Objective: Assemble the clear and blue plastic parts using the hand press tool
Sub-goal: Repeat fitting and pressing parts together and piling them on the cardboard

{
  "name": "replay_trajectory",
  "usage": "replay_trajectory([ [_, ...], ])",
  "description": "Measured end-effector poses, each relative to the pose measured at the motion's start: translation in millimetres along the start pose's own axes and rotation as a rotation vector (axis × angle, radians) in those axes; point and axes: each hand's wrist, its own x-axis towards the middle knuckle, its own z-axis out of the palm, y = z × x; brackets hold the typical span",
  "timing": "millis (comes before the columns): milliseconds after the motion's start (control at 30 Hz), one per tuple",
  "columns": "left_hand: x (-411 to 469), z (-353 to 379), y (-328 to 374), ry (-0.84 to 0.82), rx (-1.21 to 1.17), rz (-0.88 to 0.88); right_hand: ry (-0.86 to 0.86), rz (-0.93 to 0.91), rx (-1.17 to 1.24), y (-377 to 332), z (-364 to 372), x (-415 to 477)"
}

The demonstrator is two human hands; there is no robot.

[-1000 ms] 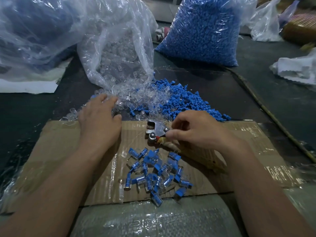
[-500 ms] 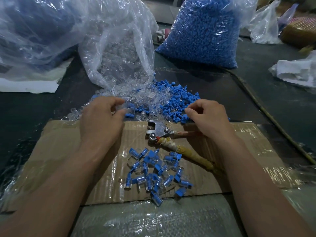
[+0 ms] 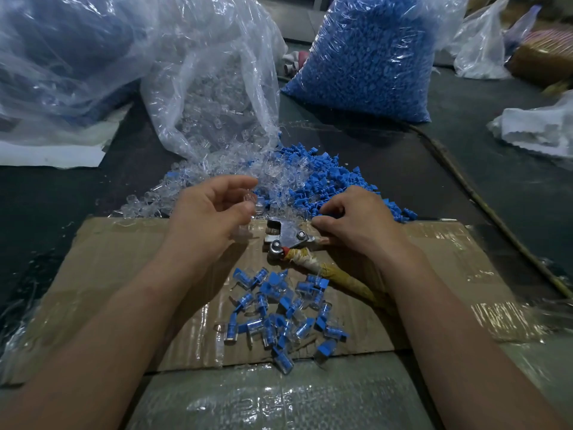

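Here, in the head view, a silver metal hand press tool (image 3: 285,235) with a cloth-wrapped handle lies on a flat brown cardboard sheet (image 3: 124,274), its head pointing away from the person. The left hand (image 3: 210,218) hovers just left of the tool's head, thumb and forefinger curled and pinching a small clear plastic part (image 3: 251,200). The right hand (image 3: 356,218) sits just right of the head with fingers curled down at the near edge of a loose pile of blue plastic parts (image 3: 328,178). Whether it grips one is hidden by the fingers. The two hands are apart, with the tool between them. A spill of clear plastic parts (image 3: 198,178) lies beside the blue pile, at the mouth of a crumpled transparent plastic bag (image 3: 210,88). Near the person, a heap of joined clear-and-blue pieces (image 3: 279,308) rests on the cardboard, just below the tool. A full bag of blue pieces (image 3: 366,57) stands farther back.
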Motion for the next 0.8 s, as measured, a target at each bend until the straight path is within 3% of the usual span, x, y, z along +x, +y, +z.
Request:
replay_trajectory([
  [167, 1, -2, -2, -0.011, -0.072, -0.094, 0.06, -0.052, 0.019, 0, 0, -2],
  [367, 0, -1, 1, 0.029, 0.075, 0.01, 0.281, -0.046, 0.347, -3, -7, -7],
  [500, -1, 0, 1, 0.004, 0.089, 0.023, 0.227, -0.033, 0.592, -7, -9, -10],
  [633, -2, 3, 0, -0.031, -0.005, -0.052, 0.236, -0.042, 0.628, -10, -10, -12],
  [800, -2, 4, 0, -0.056, 0.042, -0.049, 0.192, -0.08, 0.689, -15, -11, -14],
])
